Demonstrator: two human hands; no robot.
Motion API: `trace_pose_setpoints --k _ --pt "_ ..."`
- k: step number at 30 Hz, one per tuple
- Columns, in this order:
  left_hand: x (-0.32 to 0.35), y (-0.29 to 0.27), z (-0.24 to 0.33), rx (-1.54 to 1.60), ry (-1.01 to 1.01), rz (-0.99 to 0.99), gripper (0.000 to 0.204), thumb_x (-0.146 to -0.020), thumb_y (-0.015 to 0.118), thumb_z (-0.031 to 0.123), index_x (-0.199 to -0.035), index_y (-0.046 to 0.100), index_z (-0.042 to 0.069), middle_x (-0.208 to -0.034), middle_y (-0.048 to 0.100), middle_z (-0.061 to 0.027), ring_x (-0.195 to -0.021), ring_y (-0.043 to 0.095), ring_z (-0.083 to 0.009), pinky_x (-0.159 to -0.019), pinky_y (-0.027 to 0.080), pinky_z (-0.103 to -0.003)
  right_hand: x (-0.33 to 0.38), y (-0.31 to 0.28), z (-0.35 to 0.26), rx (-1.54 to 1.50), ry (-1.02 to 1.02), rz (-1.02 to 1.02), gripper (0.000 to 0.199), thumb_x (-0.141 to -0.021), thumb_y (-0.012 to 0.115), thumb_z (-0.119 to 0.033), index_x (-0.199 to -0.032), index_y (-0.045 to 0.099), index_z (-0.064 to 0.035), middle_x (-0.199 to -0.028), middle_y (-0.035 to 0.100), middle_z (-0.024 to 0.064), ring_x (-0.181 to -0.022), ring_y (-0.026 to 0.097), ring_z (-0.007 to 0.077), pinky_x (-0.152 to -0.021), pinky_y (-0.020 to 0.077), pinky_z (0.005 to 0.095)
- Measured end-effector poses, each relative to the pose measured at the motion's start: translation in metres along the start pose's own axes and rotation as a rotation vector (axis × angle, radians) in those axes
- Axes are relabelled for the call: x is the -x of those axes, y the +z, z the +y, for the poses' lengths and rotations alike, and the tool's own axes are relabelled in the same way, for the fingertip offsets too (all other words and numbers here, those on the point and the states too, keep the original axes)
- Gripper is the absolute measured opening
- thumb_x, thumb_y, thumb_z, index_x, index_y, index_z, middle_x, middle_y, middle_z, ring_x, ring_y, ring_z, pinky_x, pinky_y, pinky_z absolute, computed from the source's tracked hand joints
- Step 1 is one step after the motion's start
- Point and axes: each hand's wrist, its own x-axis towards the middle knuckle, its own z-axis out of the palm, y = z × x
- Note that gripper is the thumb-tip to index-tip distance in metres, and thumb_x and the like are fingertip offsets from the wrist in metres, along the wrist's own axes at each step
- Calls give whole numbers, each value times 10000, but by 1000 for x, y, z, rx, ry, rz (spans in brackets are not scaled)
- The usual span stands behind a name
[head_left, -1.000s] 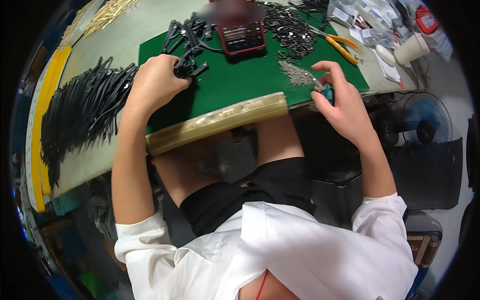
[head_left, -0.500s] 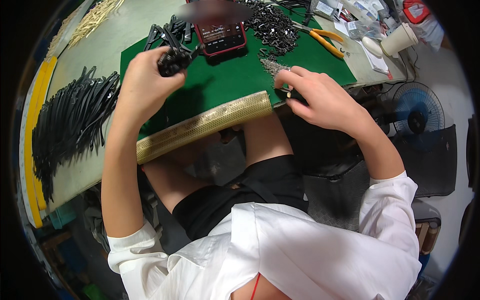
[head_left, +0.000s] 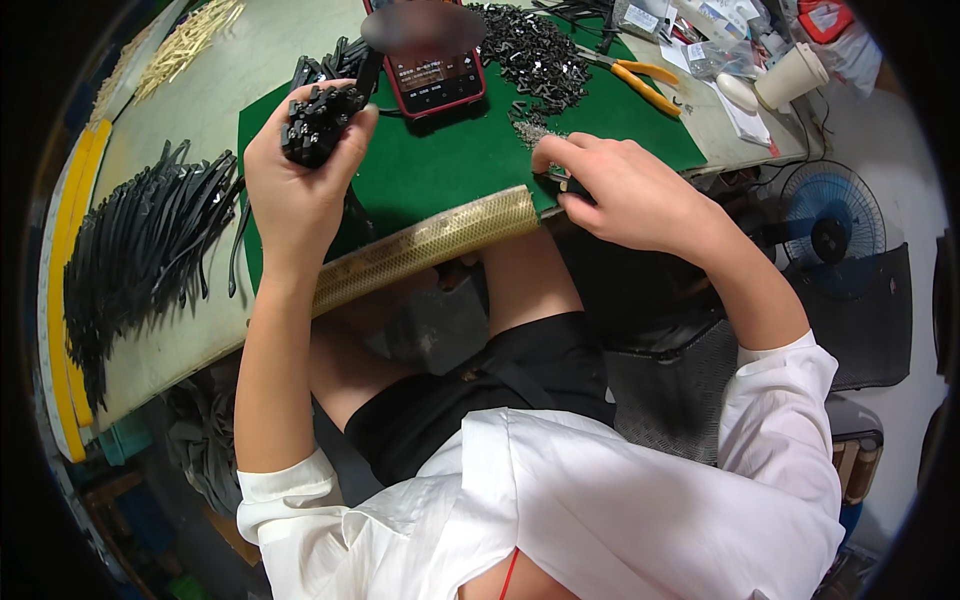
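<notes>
My left hand (head_left: pixel 305 190) is closed around a bundle of black strips (head_left: pixel 318 128), its blocky ends turned up toward me over the green mat (head_left: pixel 400 175). To the right, my right hand (head_left: pixel 640 195) pinches a slim metallic tool (head_left: pixel 552 178) by the mat's near edge; my fingers cover most of it, so its kind does not show. Just past those fingertips lies a small heap of grey bits (head_left: pixel 530 130). More black strips (head_left: pixel 325 62) rest behind my left hand, and a large fan of them (head_left: pixel 150 250) spreads over the table's left side.
A red-cased phone (head_left: pixel 438 85) stands at the mat's far side beside a pile of black pieces (head_left: pixel 535 60). Orange-handled pliers (head_left: pixel 648 88) lie right of it. A gold mesh-patterned roll (head_left: pixel 430 240) lines the near edge. A white cup (head_left: pixel 793 78) and fan (head_left: pixel 830 215) are farther right.
My left hand has drawn back slightly toward me and tilted, turning the bundle's ends upward. My right hand has shifted a little to the left and still holds the slim tool.
</notes>
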Motion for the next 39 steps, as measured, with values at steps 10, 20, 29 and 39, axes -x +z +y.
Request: trace_pose_setpoints --k 10,20,29,39 --pt "11 -12 48 139 -191 -81 263 -829 714 16 -1085 660 -14 -815 644 21 -717 562 -30 -671 456 -190 -2 0 -5 14 54 -32 286 -848 579 -77 -1133 567 -75 -1030 640 182 -930 645 377 -805 505 457" --pt "28 1 60 -113 -24 -159 317 -871 726 31 -1166 634 -40 -1077 717 -72 -911 594 -70 -881 464 -236 5 -19 -51 -1145 0 -22 330 -929 613 -113 -1254 556 -131 -1017 548 16 -527 518 19 -431 396 168" --pt "30 7 61 -329 359 -120 332 -762 713 -36 -1090 670 -6 -783 656 -73 -652 604 -118 -623 471 -229 5 -10 -73 -1423 -40 54 336 -952 619 -152 -1273 528 -105 -1053 550 62 -504 536 64 -438 418 196" --pt "34 3 59 -487 452 -183 462 -632 658 -74 -1091 663 -21 -826 674 -137 -674 680 -251 -620 530 -304 2 2 -81 -1302 58 155 231 -1014 519 -175 -1180 449 -29 -714 597 31 -487 510 76 -435 386 242"
